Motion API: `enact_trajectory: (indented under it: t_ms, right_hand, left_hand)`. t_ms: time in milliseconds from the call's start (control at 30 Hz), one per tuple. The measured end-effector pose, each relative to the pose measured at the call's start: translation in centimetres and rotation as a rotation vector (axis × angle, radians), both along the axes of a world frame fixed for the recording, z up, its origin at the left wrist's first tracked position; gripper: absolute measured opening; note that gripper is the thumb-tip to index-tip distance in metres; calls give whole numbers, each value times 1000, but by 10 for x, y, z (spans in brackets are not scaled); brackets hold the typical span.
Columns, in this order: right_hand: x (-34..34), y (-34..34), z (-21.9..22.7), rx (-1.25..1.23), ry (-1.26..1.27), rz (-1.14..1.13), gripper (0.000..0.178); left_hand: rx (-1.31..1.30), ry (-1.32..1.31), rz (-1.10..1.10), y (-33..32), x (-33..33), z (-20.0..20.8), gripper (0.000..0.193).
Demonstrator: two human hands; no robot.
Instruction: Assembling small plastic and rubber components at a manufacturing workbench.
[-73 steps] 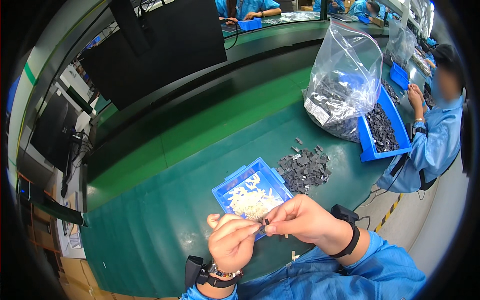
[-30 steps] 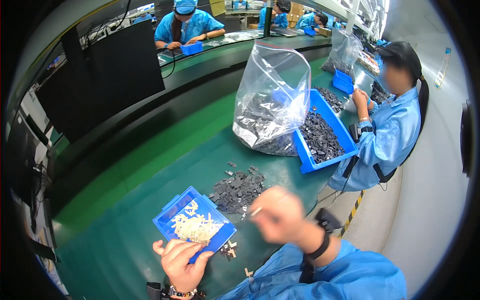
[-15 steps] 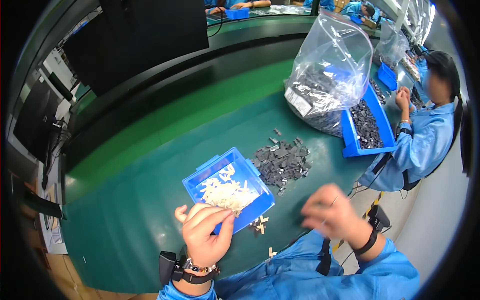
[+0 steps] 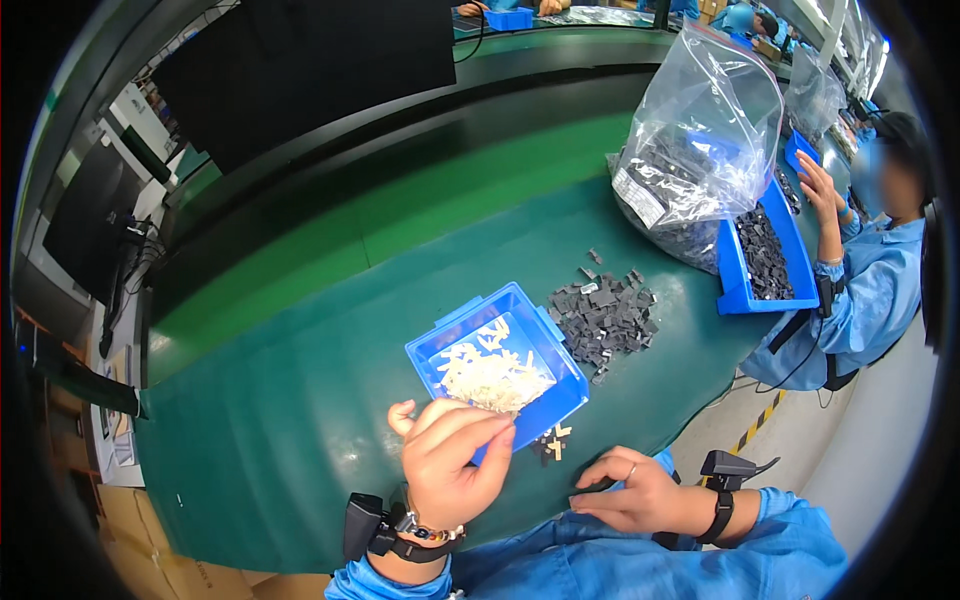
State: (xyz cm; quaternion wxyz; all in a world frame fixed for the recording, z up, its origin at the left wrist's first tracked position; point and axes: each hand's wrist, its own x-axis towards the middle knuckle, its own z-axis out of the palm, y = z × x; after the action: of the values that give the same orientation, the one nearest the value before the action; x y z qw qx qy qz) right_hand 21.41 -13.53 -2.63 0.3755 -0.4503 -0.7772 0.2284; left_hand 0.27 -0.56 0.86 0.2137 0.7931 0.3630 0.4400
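A shallow blue tray [image 4: 455, 325] on the green table holds a pile of small cream pieces [image 4: 485, 378]. My left hand [image 4: 450, 462] is over the tray's near edge, thumb and forefinger pinched together; anything between their tips is too small to make out. Low by the table's front edge, my right hand [image 4: 640, 492] has its fingers bent and drawn together, and I cannot make out what they hold. Beyond the tray's right side lies a loose heap of small dark grey pieces [image 4: 605, 320]. Several cream and dark pieces [image 4: 555, 440] lie by the tray's near right corner.
A big clear plastic bag [image 4: 690, 150] of dark parts stands at the back right, beside a blue bin [image 4: 735, 285] of dark pieces. A co-worker in blue [image 4: 860, 310] sits at the right. A black screen [image 4: 310, 80] rises at the back left.
My right hand has moved down and left to the table's front edge, where a cream piece lay that no longer shows. My left hand stays pinched at the tray. The whole view has shifted.
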Motion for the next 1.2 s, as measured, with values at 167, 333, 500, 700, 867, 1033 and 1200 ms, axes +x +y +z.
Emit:
enact_trajectory:
  t_ms: [167, 333, 500, 700, 867, 1033, 1200]
  right_hand:
    - [-7, 49, 37, 326, 6, -152, 27]
    - [-34, 88, 56, 512, 5, -215, 29]
    - [-42, 97, 56, 471, 48, -162, 30]
    - [-42, 97, 57, 373, -1, -142, 33]
    - [-44, 96, 56, 320, -16, -157, 33]
    - [-48, 96, 56, 344, -31, -201, 27]
    - [-48, 95, 57, 256, -29, -196, 21]
  left_hand:
    - [93, 18, -98, -3, -5, 1, 6]
    - [92, -49, -212, 1, -9, -2, 12]
    - [48, -110, -147, 1, -10, -6, 17]
    - [16, -145, -87, 1, -6, -5, 12]
    - [4, -127, -22, 2, -4, -4, 8]
    - [6, -59, -11, 2, -5, -2, 3]
    - [37, -2, -26, 2, -4, 0, 3]
